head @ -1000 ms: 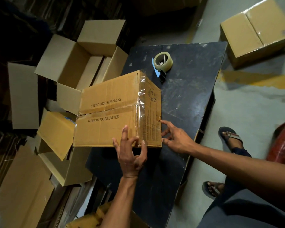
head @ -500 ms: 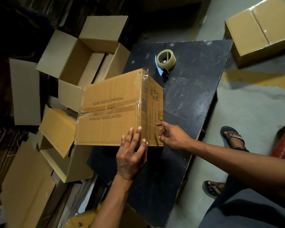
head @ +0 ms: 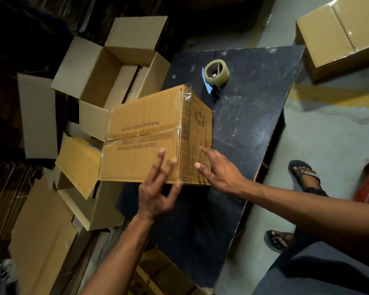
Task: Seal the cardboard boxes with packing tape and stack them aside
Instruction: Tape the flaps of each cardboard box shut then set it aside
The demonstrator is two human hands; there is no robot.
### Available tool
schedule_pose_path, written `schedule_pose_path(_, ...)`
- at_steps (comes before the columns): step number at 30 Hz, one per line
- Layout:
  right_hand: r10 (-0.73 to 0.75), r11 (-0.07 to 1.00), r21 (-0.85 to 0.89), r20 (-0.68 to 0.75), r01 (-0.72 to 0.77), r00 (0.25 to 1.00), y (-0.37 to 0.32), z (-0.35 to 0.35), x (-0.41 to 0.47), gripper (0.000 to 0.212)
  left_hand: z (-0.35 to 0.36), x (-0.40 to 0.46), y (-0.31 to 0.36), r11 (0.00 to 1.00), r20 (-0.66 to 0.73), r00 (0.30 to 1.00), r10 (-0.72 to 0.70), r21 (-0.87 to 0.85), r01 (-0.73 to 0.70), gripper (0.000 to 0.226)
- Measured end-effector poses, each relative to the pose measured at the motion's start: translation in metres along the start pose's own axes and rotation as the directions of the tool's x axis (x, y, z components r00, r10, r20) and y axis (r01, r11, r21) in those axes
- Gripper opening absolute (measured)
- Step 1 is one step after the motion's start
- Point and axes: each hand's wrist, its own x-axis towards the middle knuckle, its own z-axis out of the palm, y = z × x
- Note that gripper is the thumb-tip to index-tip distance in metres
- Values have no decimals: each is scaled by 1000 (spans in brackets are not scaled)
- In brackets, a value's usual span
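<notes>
From the head view I see a dark, scuffed table top (head: 254,128) standing on a grey concrete floor (head: 332,145) that carries a yellow painted stripe (head: 337,99). Left of the table lies a heap of cardboard: one open empty carton (head: 98,73) with its flaps raised, plus flattened sheets and smaller cartons below it. A closed, taped box (head: 341,37) sits on the floor at upper right. The taped box (head: 145,141) rests on the table's left part and overhangs the left edge; its long axis runs left to right across my view, with the short end face turned toward the right. Clear tape runs along the centre seam of the top face and folds down over the right end. Each top flap reads "PATANJALI FOODS LIMITED", the far line upside down to me; the end panel's small print and symbols are too small for me to read. A tape dispenser (head: 215,76) with a blue blade plate and a clear roll lies on the table just beyond the box. My left hand (head: 158,188) hovers at the near right corner, fingers spread and holding nothing. My right hand (head: 218,169) lies with straight fingers against the end face, gripping nothing.
</notes>
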Motion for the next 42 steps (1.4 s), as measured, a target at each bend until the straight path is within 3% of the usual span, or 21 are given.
schedule_pose_path(1, -40, 999, 1, -40, 40, 998, -8, 4, -1, 81, 2, 11, -1, 985, -121, 978, -168, -54, 162, 53)
schedule_pose_path(3, -136, 991, -5, -106, 136, 985, -31, 20, 5, 93, 9, 33, -5, 886, -269, 845, -462, -182, 426, 55)
schedule_pose_path(5, -179, 982, 33, -178, 187, 968, -54, 41, 17, 99, 19, 50, -9, 799, -338, 725, -601, -282, 531, 59)
schedule_pose_path(8, -206, 962, 126, -240, 241, 949, -65, 66, 31, 98, 32, 57, -9, 708, -326, 629, -705, -366, 604, 67)
schedule_pose_path(12, -287, 941, 135, -165, 310, 944, -44, 69, 34, 98, 38, 52, -16, 699, -198, 672, -714, -255, 668, 77)
schedule_pose_path(16, -196, 977, -55, 164, 207, 967, 9, 51, 26, 105, 39, 57, -17, 716, -107, 709, -697, -141, 684, 74)
schedule_pose_path(18, -152, 979, -97, 228, 178, 962, 28, 35, 23, 106, 37, 61, -15, 708, -131, 695, -706, -146, 691, 69)
schedule_pose_path(21, -202, 977, -57, 38, 204, 979, 9, 3, 44, 105, 34, 73, -18, 716, -189, 691, -697, -154, 680, 63)
schedule_pose_path(24, -306, 952, -37, -110, 304, 946, -34, -23, 88, 107, 32, 104, -28, 749, -212, 719, -662, -188, 635, 62)
schedule_pose_path(29, -398, 912, -126, -45, 390, 916, -38, -30, 135, 103, 30, 172, -40, 676, -282, 615, -736, -333, 657, 71)
schedule_pose_path(31, -403, 912, -101, -21, 399, 915, -25, -30, 140, 98, 34, 191, -42, 677, -286, 614, -736, -330, 658, 67)
schedule_pose_path(34, -252, 967, 40, 72, 250, 965, 4, -32, 133, 93, 42, 209, -51, 698, -222, 663, -715, -286, 657, 63)
schedule_pose_path(37, -19, 1000, -1, 191, 20, 981, 47, -41, 116, 90, 54, 213, -62, 743, -114, 736, -667, -166, 648, 72)
schedule_pose_path(39, 39, 999, 14, 105, -40, 994, 52, -58, 115, 90, 63, 211, -66, 752, -66, 749, -659, -36, 658, 76)
schedule_pose_path(42, -37, 989, 138, -140, 57, 989, 20, -95, 149, 94, 72, 206, -68, 752, -42, 758, -651, 99, 652, 75)
